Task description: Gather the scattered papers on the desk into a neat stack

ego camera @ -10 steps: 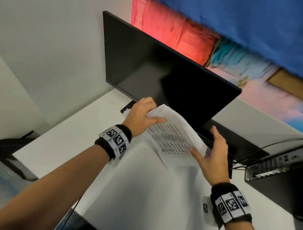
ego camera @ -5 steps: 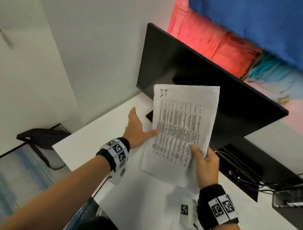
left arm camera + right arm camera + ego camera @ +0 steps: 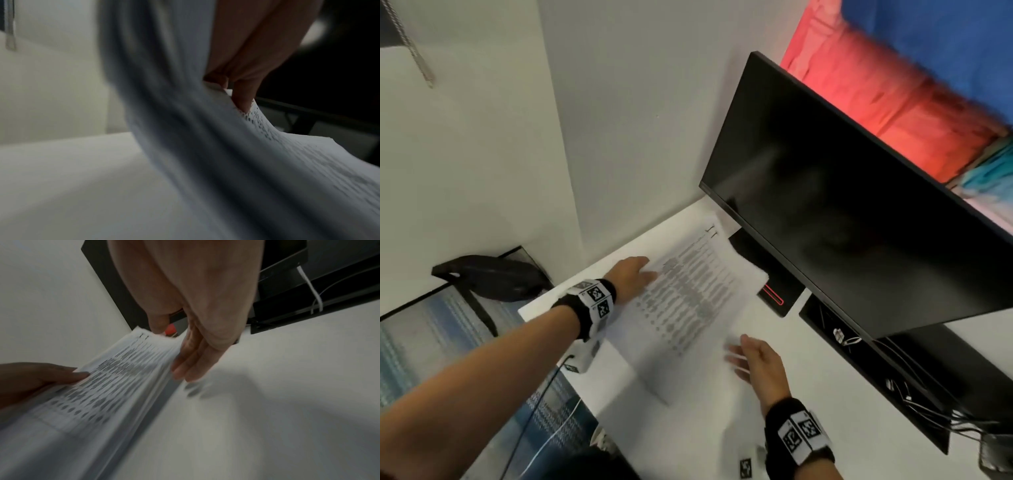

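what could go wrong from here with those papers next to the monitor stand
1. The papers have a far corner lying over the black monitor base, so the stack may sit uneven or slide apart there.
2. Only the left hand touches the sheets, at one edge; the right hand is open beside them. Loose sheets could fan out.
3. Squaring the far edge may bump the monitor.
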{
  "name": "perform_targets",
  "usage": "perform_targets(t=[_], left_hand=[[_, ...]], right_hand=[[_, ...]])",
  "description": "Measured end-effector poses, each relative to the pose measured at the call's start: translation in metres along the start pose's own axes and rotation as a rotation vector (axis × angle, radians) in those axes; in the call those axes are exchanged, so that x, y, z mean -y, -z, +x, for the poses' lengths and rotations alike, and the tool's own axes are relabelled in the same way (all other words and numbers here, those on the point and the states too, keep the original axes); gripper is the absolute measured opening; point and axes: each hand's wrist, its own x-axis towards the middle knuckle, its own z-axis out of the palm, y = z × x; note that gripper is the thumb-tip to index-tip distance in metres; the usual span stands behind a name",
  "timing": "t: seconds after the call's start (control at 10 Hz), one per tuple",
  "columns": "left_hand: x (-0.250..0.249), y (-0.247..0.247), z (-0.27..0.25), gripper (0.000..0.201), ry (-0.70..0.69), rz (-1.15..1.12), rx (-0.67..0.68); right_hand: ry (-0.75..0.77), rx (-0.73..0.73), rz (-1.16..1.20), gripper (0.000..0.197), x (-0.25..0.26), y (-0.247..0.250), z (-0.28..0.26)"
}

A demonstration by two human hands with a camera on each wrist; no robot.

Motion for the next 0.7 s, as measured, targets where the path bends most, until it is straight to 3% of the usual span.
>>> perform_targets(t=[0.1, 0.3, 0.6, 0.7], left_hand=[[0.022, 0.021, 0.019, 0.042, 0.056, 0.218, -0.057], [0.025, 0.028, 0.033, 0.036, 0.140, 0.447, -0.165], [-0.010, 0.015, 0.029, 0.048, 0.124, 0.762, -0.270], [-0.025, 0.002, 0.027, 0.039, 0.022, 0.787, -0.370]], right_hand=[[-0.098, -0.013, -0.090, 0.029, -0.013, 0.022, -0.002], [-0.220, -0.093, -0.161, 0.022, -0.033, 0.049, -0.011], [-0.214, -0.075, -0.190, 0.028, -0.033, 0.051, -0.020], [-0.179, -0.071, -0.185, 0.025, -0.030, 0.058, -0.028]])
